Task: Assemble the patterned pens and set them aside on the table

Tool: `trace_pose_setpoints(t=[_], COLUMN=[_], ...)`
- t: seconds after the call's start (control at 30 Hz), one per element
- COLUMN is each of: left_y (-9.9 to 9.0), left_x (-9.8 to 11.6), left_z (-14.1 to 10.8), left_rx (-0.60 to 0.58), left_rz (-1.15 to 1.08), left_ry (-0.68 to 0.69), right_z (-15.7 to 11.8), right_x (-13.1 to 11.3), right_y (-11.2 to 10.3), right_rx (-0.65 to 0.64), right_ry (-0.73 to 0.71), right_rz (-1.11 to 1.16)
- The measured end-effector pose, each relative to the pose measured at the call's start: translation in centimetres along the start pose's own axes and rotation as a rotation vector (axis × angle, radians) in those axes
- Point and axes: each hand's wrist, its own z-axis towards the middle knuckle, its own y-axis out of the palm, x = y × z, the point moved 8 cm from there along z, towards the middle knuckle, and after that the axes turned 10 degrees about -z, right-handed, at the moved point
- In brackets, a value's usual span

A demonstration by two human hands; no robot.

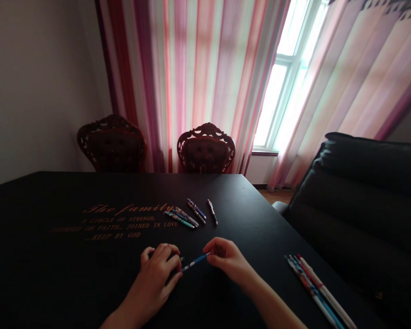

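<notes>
Left hand (154,279): fingers (162,255) curled shut around dark end of slim blue-and-white pen (195,262). Right hand (229,261): fingers (214,249) pinched on pen's blue end. Pen between hands, long axis slanting, rising toward right hand. Ahead, small cluster of patterned pens (188,214) on black table (246,219); right, longer striped pens (315,290) lying together.

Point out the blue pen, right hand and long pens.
blue pen (197,260), head view, barrel.
right hand (226,258), head view, back of hand.
long pens (313,283), head view, middle of bundle.
</notes>
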Motion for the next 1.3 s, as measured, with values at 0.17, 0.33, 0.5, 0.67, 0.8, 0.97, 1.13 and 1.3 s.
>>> trace_pose_setpoints(t=[0.17, 0.33, 0.5, 0.67, 0.8, 0.97, 1.13, 1.3], left_y=[-0.6, -0.6, -0.8, -1.2, -1.3, -0.8, -0.7, -0.4], left_x=[-0.5, -0.6, -1.0, -1.3, -1.0, 1.0, 3.1, 3.5], left_z=[0.1, 0.3, 0.3, 0.2, 0.2, 0.1, -0.3, -0.3], left_rx=[0.025, 0.032, 0.026, 0.031, 0.034, 0.002, -0.026, -0.034], left_rz=[0.008, -0.041, -0.058, -0.031, -0.023, -0.078, -0.093, -0.160], left_ry=[-0.034, -0.056, -0.094, -0.113, -0.116, 0.016, 0.187, 0.175], right_z=[0.2, -0.5, -0.4, 0.6, 0.6, -0.6, -1.5, -1.6], right_x=[0.2, -0.8, -0.4, 1.0, 0.6, -0.8, -1.3, -0.9], right_y=[-2.3, -0.7, -0.6, -4.1, -3.8, 0.6, 3.1, 3.8], right_rx=[0.112, 0.060, 0.029, 0.172, 0.163, -0.058, -0.188, -0.214], right_ry=[-0.002, -0.090, -0.059, 0.008, 0.035, 0.078, 0.088, 0.090], right_rz=[-0.103, -0.444, -0.485, -0.175, 0.072, 0.233, 0.334, 0.414])
